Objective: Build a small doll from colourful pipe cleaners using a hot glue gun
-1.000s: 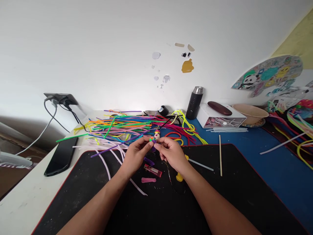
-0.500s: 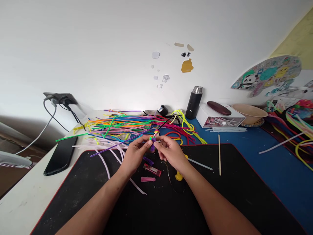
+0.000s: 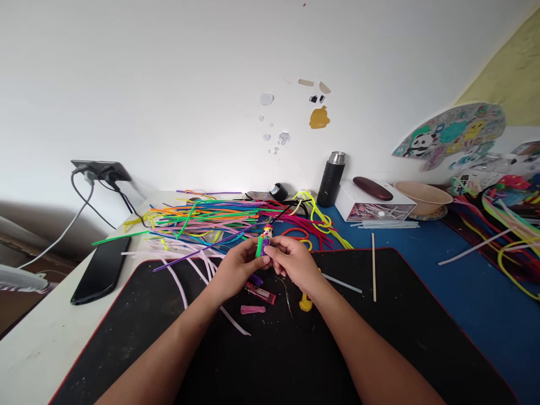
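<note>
Between both hands, above the black mat [image 3: 202, 360], is a small pipe-cleaner doll [image 3: 265, 243] with a white face, a red and yellow cap and a green and purple body. My left hand [image 3: 236, 269] pinches its left side. From the right, the fingers of my right hand [image 3: 295, 260] close on its body and hide part of it. On the mat below lie a red lighter [image 3: 261, 293], a bundle of folded pink pipe cleaners [image 3: 253, 309] and a yellow-handled tool [image 3: 305, 304], partly behind my right wrist. A thin wire [image 3: 288, 298] lies near them.
Many coloured pipe cleaners [image 3: 211, 216] are heaped behind the mat. A phone [image 3: 101, 270] lies at left. To the right are a stick [image 3: 373, 267], a black flask [image 3: 331, 180], a white box [image 3: 346, 202] and a bowl [image 3: 424, 198].
The doll has turned slightly, and more of its green part shows. My left fingers have shifted a little lower on it. The whole view has moved slightly.
</note>
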`<act>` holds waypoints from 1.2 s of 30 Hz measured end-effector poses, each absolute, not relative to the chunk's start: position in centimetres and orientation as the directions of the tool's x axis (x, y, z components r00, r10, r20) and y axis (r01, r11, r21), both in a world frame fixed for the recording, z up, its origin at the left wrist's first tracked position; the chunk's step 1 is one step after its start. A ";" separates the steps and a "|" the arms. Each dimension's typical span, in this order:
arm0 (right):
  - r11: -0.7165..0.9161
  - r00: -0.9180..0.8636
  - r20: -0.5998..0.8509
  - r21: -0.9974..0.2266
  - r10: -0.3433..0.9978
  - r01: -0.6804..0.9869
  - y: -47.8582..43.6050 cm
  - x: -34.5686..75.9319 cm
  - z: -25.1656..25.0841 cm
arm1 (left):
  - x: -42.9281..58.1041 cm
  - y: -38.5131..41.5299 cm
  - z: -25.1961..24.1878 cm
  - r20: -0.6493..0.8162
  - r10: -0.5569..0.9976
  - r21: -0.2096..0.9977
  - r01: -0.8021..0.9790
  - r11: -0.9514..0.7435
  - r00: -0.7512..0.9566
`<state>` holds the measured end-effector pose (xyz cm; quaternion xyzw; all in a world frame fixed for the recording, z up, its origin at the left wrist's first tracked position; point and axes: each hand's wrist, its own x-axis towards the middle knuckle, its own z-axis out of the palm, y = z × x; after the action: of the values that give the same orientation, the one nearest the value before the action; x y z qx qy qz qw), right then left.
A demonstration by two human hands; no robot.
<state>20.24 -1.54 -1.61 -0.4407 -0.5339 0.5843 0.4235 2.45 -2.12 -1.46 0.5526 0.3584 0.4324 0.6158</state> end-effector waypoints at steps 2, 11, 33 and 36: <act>-0.075 -0.247 -0.067 -0.997 0.967 -0.027 -1.6 20.2 -1.7 | 2.5 -2.1 -1.6 0.022 0.932 0.992 -0.126 0.025 0.362; -0.085 -0.301 -0.074 -0.996 0.951 -0.024 -1.7 20.1 -1.5 | 2.2 -2.4 -1.6 0.035 0.930 0.999 -0.004 -0.036 0.367; -0.097 -0.141 -0.062 -0.961 0.988 -0.258 -1.0 21.0 -0.7 | 0.5 -5.5 2.2 -0.287 0.745 0.379 0.785 -0.489 0.602; -0.099 -0.139 -0.066 -0.963 0.988 -0.251 -0.9 21.0 -0.9 | 0.6 -5.6 2.8 -0.321 0.688 0.430 0.748 -0.506 0.650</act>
<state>21.04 -0.88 -0.94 -0.4180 -0.4410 0.6123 0.5058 0.58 -5.59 2.83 0.8660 0.4146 -0.0540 0.2742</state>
